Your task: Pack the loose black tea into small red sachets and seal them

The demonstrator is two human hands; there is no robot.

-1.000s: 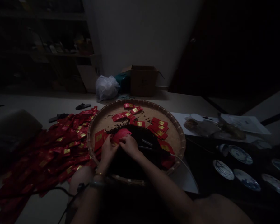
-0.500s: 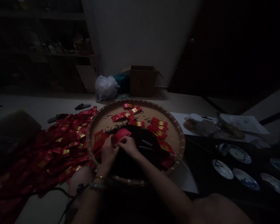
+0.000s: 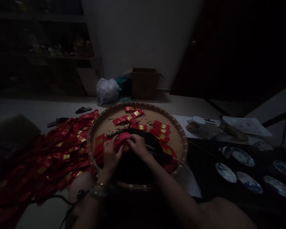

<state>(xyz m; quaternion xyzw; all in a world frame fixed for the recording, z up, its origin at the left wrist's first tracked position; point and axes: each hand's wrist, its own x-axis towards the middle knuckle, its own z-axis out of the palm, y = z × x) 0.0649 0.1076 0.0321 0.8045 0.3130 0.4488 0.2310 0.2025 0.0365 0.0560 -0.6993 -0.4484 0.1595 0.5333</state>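
Observation:
Between my two hands is a small red packet [image 3: 122, 137], held above a round woven bamboo tray [image 3: 176, 127]. My left hand [image 3: 111, 154] grips its left side, and my right hand [image 3: 138, 145] pinches its right side. Beneath them spreads a dark heap of loose leaves that look like tea [image 3: 149, 135]. Several red packets with gold labels [image 3: 161, 128] lie around the heap inside the tray. A dark tool with metal prongs and a pale cord [image 3: 160, 154] rests on the heap, right of my right hand.
Left of the tray, a large pile of red packets [image 3: 69, 149] covers the floor, with dark slippers [image 3: 83, 110] behind it. A white plastic bag [image 3: 107, 90] and an open cardboard box [image 3: 145, 83] stand by the wall. Blue-and-white dishes [image 3: 249, 182] sit on the dark surface at right.
My hands have moved slightly apart, and the packet between them now stretches across the gap. My right hand has shifted a little to the right. The view has turned slightly.

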